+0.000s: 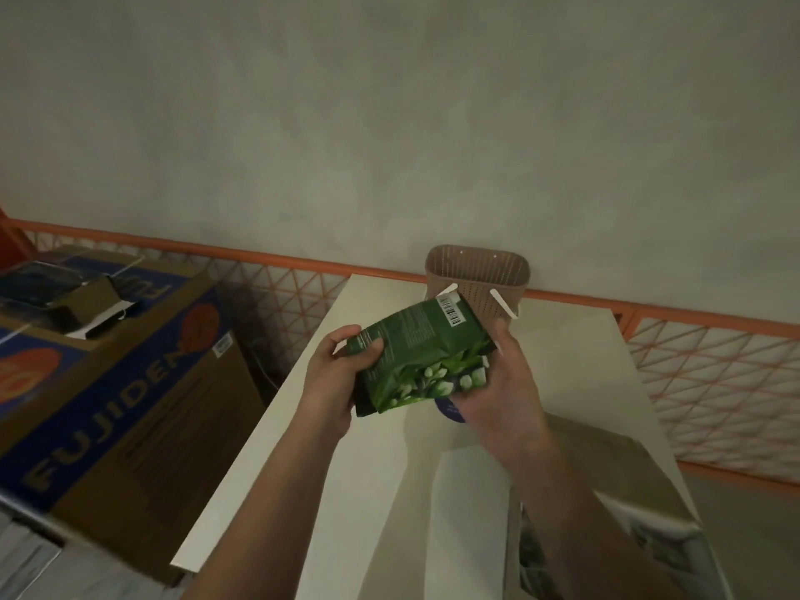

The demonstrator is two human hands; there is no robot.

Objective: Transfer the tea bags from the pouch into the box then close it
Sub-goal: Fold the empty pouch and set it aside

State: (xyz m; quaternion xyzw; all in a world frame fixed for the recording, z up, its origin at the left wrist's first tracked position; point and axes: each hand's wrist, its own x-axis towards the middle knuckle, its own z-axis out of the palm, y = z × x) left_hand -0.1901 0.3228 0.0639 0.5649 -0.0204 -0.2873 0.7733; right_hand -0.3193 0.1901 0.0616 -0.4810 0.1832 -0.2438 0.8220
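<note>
Head view, hands: the left hand (335, 374) and the right hand (498, 391) both hold one green tea box (422, 361) above the white table (381, 448).
Left hand: fingers curled round the box's left end, thumb lying on its top face.
Right hand: wrapped round the box's right end, fingers reaching up past its far edge.
Green tea box: tilted, its flap end pointing away toward the basket; white flaps (504, 303) stand open at that end, a barcode label (452, 311) sits on the upper face, and white flowers are printed on the near face.
Pouch: I cannot tell which thing it is; a blue-printed patch (448, 411) shows just under the box at the right hand, too hidden to name.
Basket: a beige perforated basket (478, 275) stands at the table's far edge, against the wall.
Left of table: a cardboard carton (130, 383) printed FUJIDEN.
Behind: an orange lattice fence (714, 365) along the wall.
Lower right: blurred printed paper (658, 539).
</note>
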